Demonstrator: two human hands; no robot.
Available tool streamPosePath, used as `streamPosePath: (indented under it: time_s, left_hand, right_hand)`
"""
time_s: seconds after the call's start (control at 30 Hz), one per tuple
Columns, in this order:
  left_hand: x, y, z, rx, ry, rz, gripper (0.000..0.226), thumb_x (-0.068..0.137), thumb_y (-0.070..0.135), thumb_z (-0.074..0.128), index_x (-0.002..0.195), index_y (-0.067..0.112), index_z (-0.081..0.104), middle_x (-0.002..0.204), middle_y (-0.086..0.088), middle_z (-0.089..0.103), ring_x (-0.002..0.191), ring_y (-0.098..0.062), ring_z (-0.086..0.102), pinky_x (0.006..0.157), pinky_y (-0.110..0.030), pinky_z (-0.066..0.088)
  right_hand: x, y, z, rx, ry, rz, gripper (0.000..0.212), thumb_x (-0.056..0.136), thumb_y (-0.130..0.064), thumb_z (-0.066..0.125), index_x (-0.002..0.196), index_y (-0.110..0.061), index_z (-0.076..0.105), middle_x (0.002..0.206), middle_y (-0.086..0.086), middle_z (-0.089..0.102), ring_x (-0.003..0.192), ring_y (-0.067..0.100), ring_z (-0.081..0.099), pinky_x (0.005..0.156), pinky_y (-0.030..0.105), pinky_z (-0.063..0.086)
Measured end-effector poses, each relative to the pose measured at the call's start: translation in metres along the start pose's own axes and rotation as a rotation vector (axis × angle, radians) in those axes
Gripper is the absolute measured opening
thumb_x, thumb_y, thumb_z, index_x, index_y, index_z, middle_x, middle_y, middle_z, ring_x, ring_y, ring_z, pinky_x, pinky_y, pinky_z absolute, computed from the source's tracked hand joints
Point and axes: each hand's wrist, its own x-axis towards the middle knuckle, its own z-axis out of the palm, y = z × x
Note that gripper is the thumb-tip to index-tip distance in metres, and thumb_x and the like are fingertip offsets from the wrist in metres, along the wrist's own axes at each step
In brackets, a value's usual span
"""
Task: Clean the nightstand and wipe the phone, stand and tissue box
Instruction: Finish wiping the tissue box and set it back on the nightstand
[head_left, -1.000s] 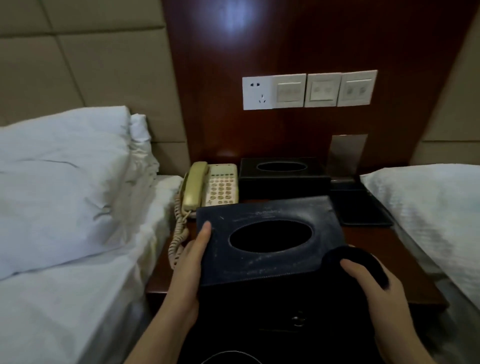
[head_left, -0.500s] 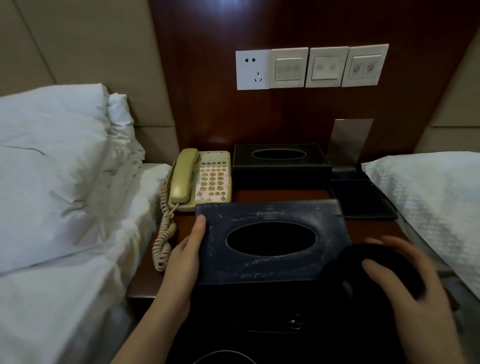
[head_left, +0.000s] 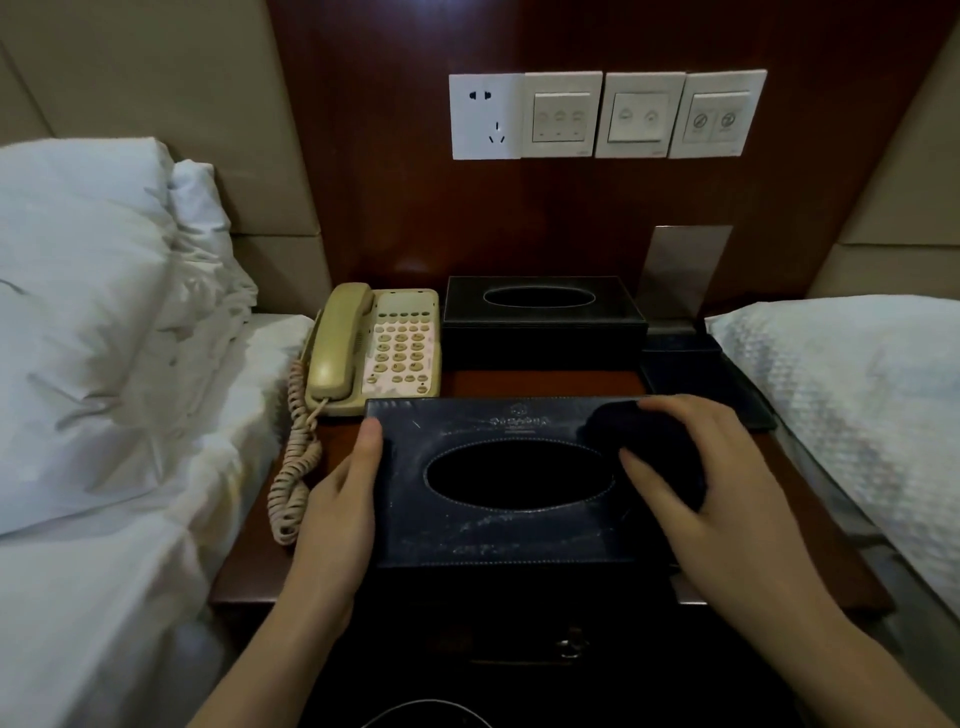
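Note:
A dark, dusty tissue box (head_left: 493, 535) with an oval opening sits at the front of the wooden nightstand (head_left: 545, 382). My left hand (head_left: 337, 514) grips its left end, thumb lying on the top edge and fingers hidden at the side. My right hand (head_left: 727, 499) holds a dark cloth (head_left: 639, 436) and presses it on the box's top right corner. A beige corded phone (head_left: 379, 348) stands behind on the left. At the back right is a dark leather stand (head_left: 696, 374) with an upright metallic plate (head_left: 685, 270).
A second black tissue box (head_left: 540, 322) stands against the wooden wall panel. White pillows and bedding (head_left: 104, 338) flank the nightstand on the left, with another bed (head_left: 841, 389) on the right. A socket and switches (head_left: 602, 114) sit on the wall above. The phone's coiled cord (head_left: 291, 467) hangs near my left hand.
My right hand has brought the cloth from the box's right side up onto its top right corner. My left hand keeps its hold on the left end.

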Motion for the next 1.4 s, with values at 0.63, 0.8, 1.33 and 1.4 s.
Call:
streamPosePath:
  time_s: [0.63, 0.8, 1.33, 1.4]
  left_hand:
    - [0.004, -0.015, -0.005, -0.02, 0.1, -0.028, 0.03, 0.096, 0.05, 0.06, 0.098, 0.026, 0.079, 0.088, 0.005, 0.081, 0.08, -0.011, 0.077, 0.076, -0.033, 0.054]
    - [0.001, -0.016, -0.005, -0.011, 0.098, 0.007, 0.032, 0.097, 0.049, 0.06, 0.108, 0.025, 0.077, 0.088, 0.01, 0.081, 0.08, -0.006, 0.076, 0.069, -0.024, 0.054]
    - [-0.003, -0.014, -0.007, -0.001, 0.09, 0.034, 0.03, 0.099, 0.047, 0.057, 0.11, 0.027, 0.076, 0.086, 0.015, 0.08, 0.077, -0.002, 0.075, 0.058, -0.01, 0.053]
    - [-0.003, -0.013, -0.008, 0.002, 0.086, 0.037, 0.03, 0.099, 0.047, 0.057, 0.111, 0.028, 0.076, 0.088, 0.015, 0.08, 0.079, -0.003, 0.076, 0.061, -0.012, 0.054]
  right_hand:
    - [0.029, -0.012, 0.007, -0.294, 0.134, -0.034, 0.022, 0.09, -0.035, 0.066, 0.11, -0.029, 0.058, 0.114, -0.005, 0.047, 0.08, 0.021, 0.058, 0.063, 0.028, 0.039]
    - [0.024, -0.014, 0.005, -0.327, 0.154, -0.002, 0.022, 0.091, -0.033, 0.064, 0.109, -0.023, 0.059, 0.112, 0.0, 0.046, 0.073, 0.024, 0.055, 0.059, 0.029, 0.037]
    - [0.019, -0.056, 0.032, -0.283, -0.11, -0.196, 0.026, 0.09, -0.035, 0.067, 0.112, -0.031, 0.053, 0.117, -0.009, 0.04, 0.08, 0.012, 0.051, 0.058, 0.026, 0.047]
    - [0.025, -0.053, 0.025, -0.262, -0.101, -0.18, 0.027, 0.092, -0.039, 0.064, 0.113, -0.035, 0.05, 0.114, -0.013, 0.04, 0.08, 0.011, 0.053, 0.057, 0.023, 0.044]
